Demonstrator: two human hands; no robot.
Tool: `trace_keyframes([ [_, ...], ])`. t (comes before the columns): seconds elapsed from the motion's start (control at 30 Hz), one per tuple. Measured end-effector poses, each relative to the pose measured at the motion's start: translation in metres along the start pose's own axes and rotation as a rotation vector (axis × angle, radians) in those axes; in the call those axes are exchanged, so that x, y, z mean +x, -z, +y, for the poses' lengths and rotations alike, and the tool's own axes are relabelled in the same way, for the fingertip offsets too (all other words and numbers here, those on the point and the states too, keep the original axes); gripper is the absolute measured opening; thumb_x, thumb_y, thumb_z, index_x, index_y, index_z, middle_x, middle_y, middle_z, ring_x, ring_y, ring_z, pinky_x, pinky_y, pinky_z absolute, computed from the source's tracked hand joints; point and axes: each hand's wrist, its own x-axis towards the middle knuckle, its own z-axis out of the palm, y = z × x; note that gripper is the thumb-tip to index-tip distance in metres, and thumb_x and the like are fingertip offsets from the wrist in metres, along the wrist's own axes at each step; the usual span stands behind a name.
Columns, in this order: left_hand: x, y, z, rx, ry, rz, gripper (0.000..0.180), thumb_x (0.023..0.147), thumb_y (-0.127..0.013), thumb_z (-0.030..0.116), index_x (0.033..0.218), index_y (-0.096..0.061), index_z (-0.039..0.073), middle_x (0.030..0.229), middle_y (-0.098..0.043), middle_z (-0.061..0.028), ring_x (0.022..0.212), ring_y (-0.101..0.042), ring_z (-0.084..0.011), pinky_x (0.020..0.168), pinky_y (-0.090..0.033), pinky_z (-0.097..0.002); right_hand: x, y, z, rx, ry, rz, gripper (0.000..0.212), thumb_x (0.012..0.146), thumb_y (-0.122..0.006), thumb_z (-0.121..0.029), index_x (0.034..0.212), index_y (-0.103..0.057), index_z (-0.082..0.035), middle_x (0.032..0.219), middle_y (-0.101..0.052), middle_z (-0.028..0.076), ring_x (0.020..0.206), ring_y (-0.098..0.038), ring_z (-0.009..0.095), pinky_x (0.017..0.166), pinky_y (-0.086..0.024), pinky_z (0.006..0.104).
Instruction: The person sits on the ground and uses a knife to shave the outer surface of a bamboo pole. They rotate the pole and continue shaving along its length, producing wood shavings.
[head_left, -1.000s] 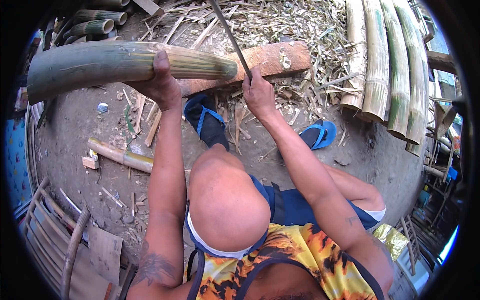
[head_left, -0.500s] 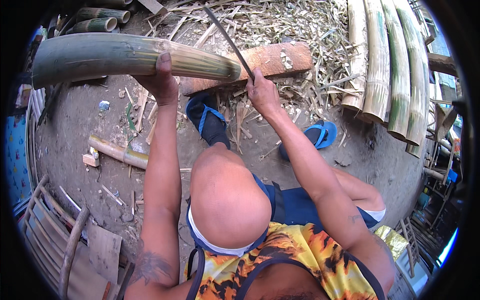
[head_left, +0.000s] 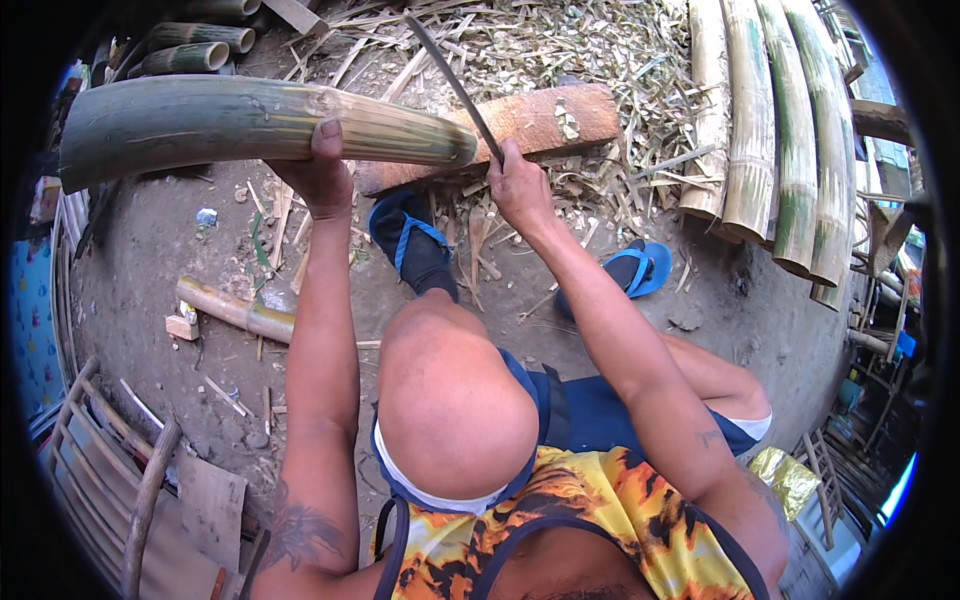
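A thick green bamboo pole [head_left: 220, 118] lies across the upper left, its right end partly shaved to pale fibre. My left hand [head_left: 318, 175] grips it from below, the thumb pressed over its near side. That right end is over a reddish wooden block [head_left: 545, 122] on the ground; contact between them cannot be made out. In my right hand [head_left: 521, 188] is the handle end of a long dark blade [head_left: 450, 80], closed in the fingers. The blade slants up and left, beside the pole's right end.
Several pale bamboo poles [head_left: 752, 130] lie side by side at right. Shavings [head_left: 600, 50] cover the ground beyond the block. A short bamboo piece [head_left: 235, 308] lies left of my left foot. A slatted bamboo seat [head_left: 110, 470] stands at lower left; cut bamboo tubes [head_left: 185, 58] lie at upper left.
Almost nothing differs. The whole scene sits slightly further left in the picture, and the pole and blade keep the same pose in my hands.
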Motion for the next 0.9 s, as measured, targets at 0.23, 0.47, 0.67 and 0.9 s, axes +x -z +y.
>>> trace_keyframes([
  [0.23,-0.011,0.004,0.022,-0.076,0.147,0.007,0.088,0.076,-0.082,0.024,0.140,-0.029,-0.002,0.133,-0.042,-0.0158,0.123,-0.045,-0.0262,0.111,-0.032,-0.0397,-0.011,-0.038,0.054,-0.014,-0.195,-0.139,0.023,0.095,-0.051,-0.017,0.109,-0.042,-0.001,0.081,-0.064,0.036,0.083,-0.063,0.056,0.075,-0.047,0.0626],
  [0.47,-0.022,0.017,0.004,0.130,0.030,-0.188,0.074,0.070,-0.082,0.022,0.129,-0.045,-0.001,0.122,-0.054,-0.0153,0.113,-0.055,-0.0280,0.104,-0.040,-0.0416,-0.019,0.023,0.000,0.099,0.062,0.123,0.018,0.095,-0.055,-0.011,0.107,-0.045,-0.003,0.073,-0.062,0.029,0.072,-0.062,0.052,0.062,-0.046,0.0585],
  [0.67,-0.026,0.010,-0.003,0.079,-0.001,-0.162,0.065,0.071,-0.082,0.022,0.124,-0.051,0.000,0.117,-0.058,-0.0147,0.108,-0.058,-0.0295,0.102,-0.041,-0.0421,-0.018,0.045,-0.023,0.275,0.359,0.377,0.016,0.093,-0.059,-0.008,0.102,-0.046,-0.005,0.070,-0.061,0.024,0.069,-0.064,0.048,0.057,-0.048,0.0549],
  [0.9,-0.026,0.015,-0.008,0.595,-0.487,-0.332,0.058,0.073,-0.079,0.023,0.123,-0.054,0.006,0.118,-0.060,-0.0101,0.106,-0.059,-0.0312,0.098,-0.043,-0.0446,0.008,-0.005,0.022,-0.070,-0.055,-0.024,0.019,0.095,-0.053,-0.016,0.107,-0.045,-0.004,0.081,-0.065,0.033,0.079,-0.062,0.054,0.071,-0.047,0.0631],
])
